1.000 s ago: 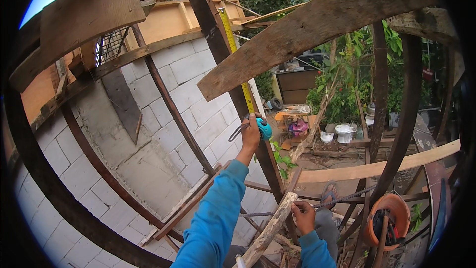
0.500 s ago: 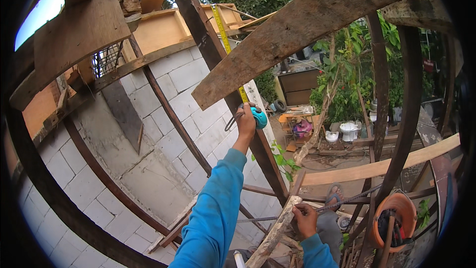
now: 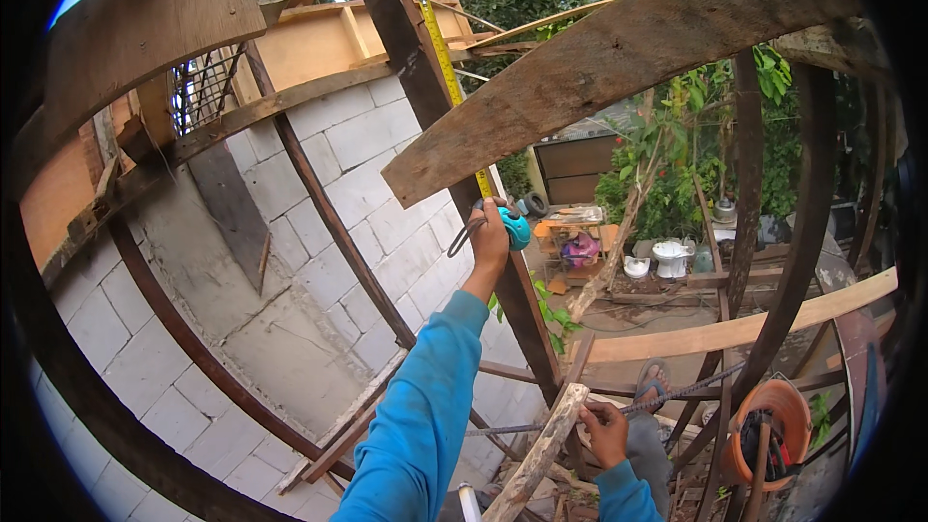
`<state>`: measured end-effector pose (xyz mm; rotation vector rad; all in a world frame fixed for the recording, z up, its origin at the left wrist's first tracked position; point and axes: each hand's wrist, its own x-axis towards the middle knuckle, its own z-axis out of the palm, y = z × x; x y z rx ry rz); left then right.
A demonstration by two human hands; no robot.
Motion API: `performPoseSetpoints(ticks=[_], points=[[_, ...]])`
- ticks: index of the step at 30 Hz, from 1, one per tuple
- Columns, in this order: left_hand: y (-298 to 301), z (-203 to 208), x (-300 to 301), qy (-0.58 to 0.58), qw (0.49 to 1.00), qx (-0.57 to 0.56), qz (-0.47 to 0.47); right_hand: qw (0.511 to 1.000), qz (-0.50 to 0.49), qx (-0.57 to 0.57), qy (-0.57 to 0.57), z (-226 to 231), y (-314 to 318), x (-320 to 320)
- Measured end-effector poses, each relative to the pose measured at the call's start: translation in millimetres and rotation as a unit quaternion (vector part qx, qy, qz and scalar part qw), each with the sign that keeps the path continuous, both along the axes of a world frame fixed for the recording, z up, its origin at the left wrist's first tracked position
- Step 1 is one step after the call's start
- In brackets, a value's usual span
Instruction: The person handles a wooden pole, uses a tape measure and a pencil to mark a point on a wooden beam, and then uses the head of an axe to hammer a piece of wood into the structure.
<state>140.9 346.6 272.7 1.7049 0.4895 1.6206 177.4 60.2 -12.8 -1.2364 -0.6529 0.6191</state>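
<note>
My left hand [image 3: 491,244] is raised and closed around a teal tape measure [image 3: 517,228], whose dark wrist strap hangs in a loop. The yellow blade [image 3: 442,56] runs up along a dark wooden post [image 3: 418,77]; a slanted plank [image 3: 599,82] in front hides part of it. Lower down, my right hand [image 3: 606,433] has its fingers curled in a pinch beside the end of a rough wooden pole [image 3: 538,449]. What those fingers hold, if anything, cannot be made out.
A pale block wall [image 3: 338,159] stands at the left behind dark timbers. An orange bucket [image 3: 785,430] with tools hangs at the lower right, below a light curved board [image 3: 744,324]. A sandalled foot [image 3: 652,380] rests near a ribbed steel bar [image 3: 688,390]. A white toilet [image 3: 672,258] stands far below.
The view has shifted a little. My left hand still grips the tape measure against the post. My right hand sits slightly farther from the pole's end, its fingers still curled.
</note>
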Motion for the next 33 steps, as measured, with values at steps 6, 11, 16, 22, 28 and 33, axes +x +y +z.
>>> performPoseSetpoints(ticks=[6, 11, 16, 22, 28, 33], points=[[2, -1, -2, -0.003, 1.000, -0.002, 0.002, 0.998, -0.029, -0.048, -0.043, -2, -4, -1], [-1, 2, -1, -0.003, 1.000, 0.006, 0.027, 0.997, -0.042, -0.055, -0.027, 11, -12, -1], [5, 0, 5, -0.002, 0.999, 0.000, 0.044, 0.996, -0.050, -0.060, -0.035, -13, -9, 9], [4, 0, 4, 0.003, 0.998, 0.007, 0.058, 0.995, -0.035, -0.075, -0.058, -33, -18, 8], [-6, 8, 9, 0.002, 0.998, 0.007, 0.058, 0.998, -0.025, -0.056, -0.016, -29, -26, 7], [-9, 7, 4, 0.006, 0.999, -0.014, 0.046, 0.999, 0.017, -0.047, -0.001, -11, -28, -5]])
